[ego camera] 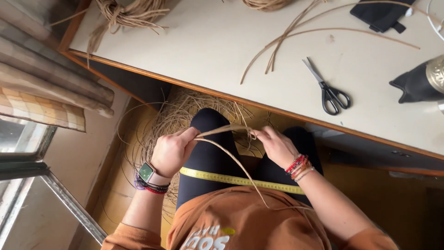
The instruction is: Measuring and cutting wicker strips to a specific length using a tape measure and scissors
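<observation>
**Fibre, laminate, steel and cloth at a work table**

Both hands, left hand [173, 150] and right hand [276, 146], pinch flat, dry raffia strands [225, 130]: pale tan, matt, papery plant fibre. A loose heap of raffia [173, 118] lies under the tabletop's near edge, wiry and rough. The tabletop [208, 46] is smooth off-white laminate with a faint sheen, trimmed in orange-brown wood. Near its right edge lie scissors [327, 88] with bright steel blades and glossy black plastic handles. A yellow tape measure [240, 180], soft and slightly shiny, crosses matt black knit leggings [206, 153]. The shirt [249, 217] is matt rust-coloured cotton-like cloth. The left wrist wears a glassy watch [146, 172].
</observation>
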